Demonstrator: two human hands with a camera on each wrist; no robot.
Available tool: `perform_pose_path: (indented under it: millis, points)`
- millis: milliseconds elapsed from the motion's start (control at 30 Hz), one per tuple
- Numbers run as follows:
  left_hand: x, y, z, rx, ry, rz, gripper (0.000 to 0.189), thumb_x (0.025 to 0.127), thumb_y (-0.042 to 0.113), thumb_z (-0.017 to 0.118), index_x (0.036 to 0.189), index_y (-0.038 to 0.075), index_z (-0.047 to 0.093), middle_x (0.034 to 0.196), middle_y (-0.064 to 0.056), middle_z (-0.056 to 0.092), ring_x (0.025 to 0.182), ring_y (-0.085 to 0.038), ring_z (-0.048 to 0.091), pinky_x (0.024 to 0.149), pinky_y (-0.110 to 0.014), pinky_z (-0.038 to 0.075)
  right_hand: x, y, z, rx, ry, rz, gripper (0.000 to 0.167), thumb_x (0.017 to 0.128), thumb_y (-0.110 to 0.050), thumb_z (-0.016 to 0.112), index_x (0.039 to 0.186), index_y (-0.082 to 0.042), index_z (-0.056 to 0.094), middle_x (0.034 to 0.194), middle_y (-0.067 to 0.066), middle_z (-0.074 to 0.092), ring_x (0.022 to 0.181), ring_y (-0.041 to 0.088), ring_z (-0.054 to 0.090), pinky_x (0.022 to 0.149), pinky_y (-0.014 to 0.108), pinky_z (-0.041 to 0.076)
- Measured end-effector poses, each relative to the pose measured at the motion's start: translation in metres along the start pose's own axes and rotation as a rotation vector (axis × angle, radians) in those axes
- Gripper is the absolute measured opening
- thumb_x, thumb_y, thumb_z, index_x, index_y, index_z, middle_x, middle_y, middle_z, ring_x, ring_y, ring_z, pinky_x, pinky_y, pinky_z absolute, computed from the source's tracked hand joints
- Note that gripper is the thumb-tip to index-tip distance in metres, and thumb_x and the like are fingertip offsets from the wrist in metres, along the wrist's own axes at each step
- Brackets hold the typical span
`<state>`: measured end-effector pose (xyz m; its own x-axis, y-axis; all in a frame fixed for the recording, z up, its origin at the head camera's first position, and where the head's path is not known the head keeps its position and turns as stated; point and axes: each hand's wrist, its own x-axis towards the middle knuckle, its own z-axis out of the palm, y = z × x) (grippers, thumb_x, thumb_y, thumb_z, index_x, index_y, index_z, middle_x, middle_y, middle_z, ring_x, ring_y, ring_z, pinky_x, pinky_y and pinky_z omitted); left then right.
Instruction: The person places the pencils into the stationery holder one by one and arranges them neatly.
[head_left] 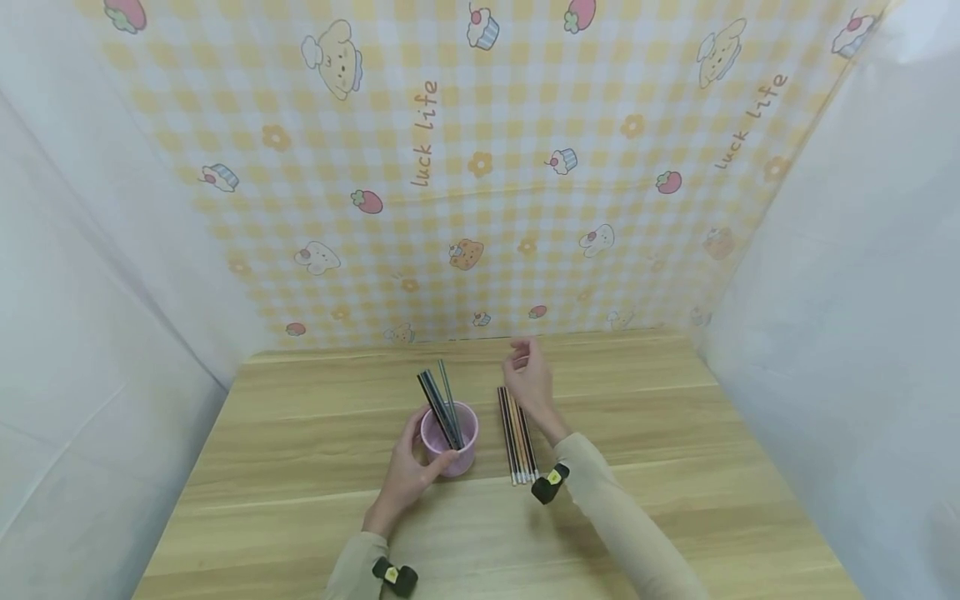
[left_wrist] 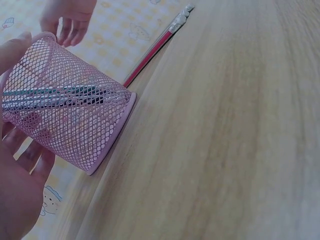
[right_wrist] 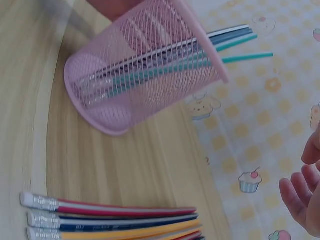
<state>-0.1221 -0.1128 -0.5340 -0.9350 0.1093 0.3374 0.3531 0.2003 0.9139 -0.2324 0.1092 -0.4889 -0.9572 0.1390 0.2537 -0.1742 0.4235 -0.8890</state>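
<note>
A pink mesh pencil cup (head_left: 457,467) stands on the table, and my left hand (head_left: 405,475) grips its side with the thumb near the rim. Several pencils (head_left: 435,400) lean inside the cup; dark and teal ones show through the mesh in the right wrist view. To the right of the cup lies a row of pencils (head_left: 515,442), eraser ends toward me; red, dark blue and yellow ones (right_wrist: 130,234) show in the right wrist view. Over the far end of that row is my right hand (head_left: 531,383), fingers loosely bent, nothing visible in them.
The wood-grain table (head_left: 315,517) meets a yellow checked cloth (head_left: 525,208) with cartoon prints at the back. White sheets (head_left: 847,333) hang along both sides. A dark camera (head_left: 550,483) is strapped on the right wrist and another (head_left: 395,577) on the left.
</note>
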Motion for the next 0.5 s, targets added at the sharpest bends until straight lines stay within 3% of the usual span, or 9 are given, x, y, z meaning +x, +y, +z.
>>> perform_pose_path:
  millis: [267, 500]
  points:
    - [-0.001, 0.000, 0.000, -0.006, -0.001, 0.000, 0.079, 0.080, 0.006, 0.083, 0.146, -0.007, 0.042, 0.142, -0.026, 0.056, 0.129, -0.041, 0.055, 0.111, -0.055, 0.046, 0.006, 0.025, -0.003, -0.035, 0.046, 0.012, 0.034, 0.086, -0.001, 0.061, 0.120, -0.001, 0.060, 0.106, 0.017, 0.066, 0.092, 0.033, 0.066, 0.081, 0.045, 0.059]
    - [-0.001, 0.003, -0.001, -0.006, -0.001, -0.006, 0.079, 0.079, 0.006, 0.084, 0.146, -0.007, 0.043, 0.141, -0.026, 0.056, 0.129, -0.041, 0.056, 0.112, -0.046, 0.047, 0.004, 0.043, -0.007, -0.092, -0.021, 0.089, 0.036, 0.087, -0.003, 0.063, 0.122, -0.001, 0.057, 0.107, 0.017, 0.065, 0.095, 0.032, 0.067, 0.082, 0.043, 0.060]
